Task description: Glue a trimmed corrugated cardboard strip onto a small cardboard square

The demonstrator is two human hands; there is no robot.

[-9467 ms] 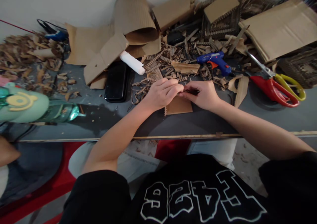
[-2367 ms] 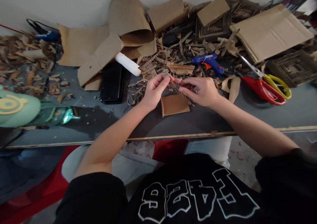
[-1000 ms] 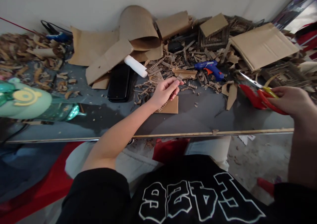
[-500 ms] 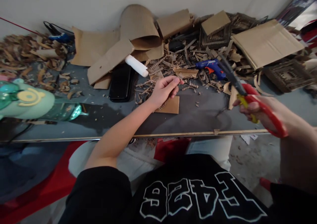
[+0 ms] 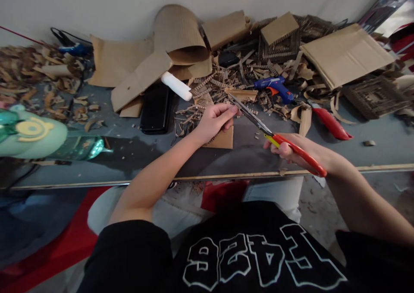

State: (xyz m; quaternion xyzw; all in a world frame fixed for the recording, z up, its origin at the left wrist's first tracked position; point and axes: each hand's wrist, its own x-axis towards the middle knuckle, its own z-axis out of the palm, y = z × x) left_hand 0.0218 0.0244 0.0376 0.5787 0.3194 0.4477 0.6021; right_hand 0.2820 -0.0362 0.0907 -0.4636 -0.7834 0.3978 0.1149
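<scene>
My right hand (image 5: 287,148) is closed round the red and yellow handles of a pair of scissors (image 5: 296,148). The scissor blades point up and left, reaching the fingertips of my left hand (image 5: 217,119). Thumb and forefinger of that left hand are pinched together; whatever lies between them is too small to make out. Just below it, a flat square of cardboard (image 5: 223,141) rests on the table, partly covered by the hand. Behind my hands lies a heap of thin corrugated cardboard strips (image 5: 207,86).
A blue glue gun (image 5: 274,87) lies behind the scissors, and a red-handled cutter (image 5: 331,120) is to the right. Left of my hands are a white cylinder (image 5: 176,86), a black phone (image 5: 155,109) and a green bottle (image 5: 42,131). Cardboard pieces (image 5: 347,55) line the wall.
My right hand has brought the scissors left and inward, so their blades now meet my left fingertips. The red-handled cutter has come into sight. My left hand stays nearly in place.
</scene>
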